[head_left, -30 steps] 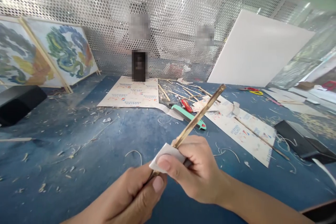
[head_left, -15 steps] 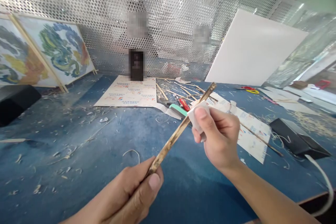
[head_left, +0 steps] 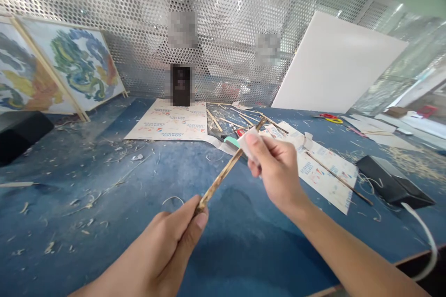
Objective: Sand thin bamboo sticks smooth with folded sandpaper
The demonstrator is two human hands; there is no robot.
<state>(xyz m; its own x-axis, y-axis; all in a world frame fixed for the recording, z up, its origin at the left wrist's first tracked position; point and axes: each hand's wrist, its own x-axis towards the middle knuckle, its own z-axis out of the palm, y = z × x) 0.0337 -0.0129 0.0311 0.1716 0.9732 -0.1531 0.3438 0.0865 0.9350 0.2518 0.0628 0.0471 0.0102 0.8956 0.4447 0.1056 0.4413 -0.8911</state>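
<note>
Two painted panels (head_left: 81,72) stand far left on the blue counter (head_left: 118,227); rightward, the left hand (head_left: 169,239) grips the near end of a mottled wooden stick (head_left: 223,175), slanting above the counter. The right hand (head_left: 280,174) pinches folded sandpaper (head_left: 245,148) against its farther part. Beyond lies a printed abrasive sheet (head_left: 322,171).

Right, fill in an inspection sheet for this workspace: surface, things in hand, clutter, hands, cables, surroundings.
Surface: matte blue tabletop, littered with pale thin shavings.
Things in hand: slim brown-mottled stick; small white sheet.
Clutter: red-and-yellow-handled scissors; white printed abrasive sheet.
Hands: left hand grips the stick's near end; right hand holds the sheet against its far part.
Cables: white cable at black angular box.
Surroundings: silvery perforated metal screen; large white rectangular panel.
</note>
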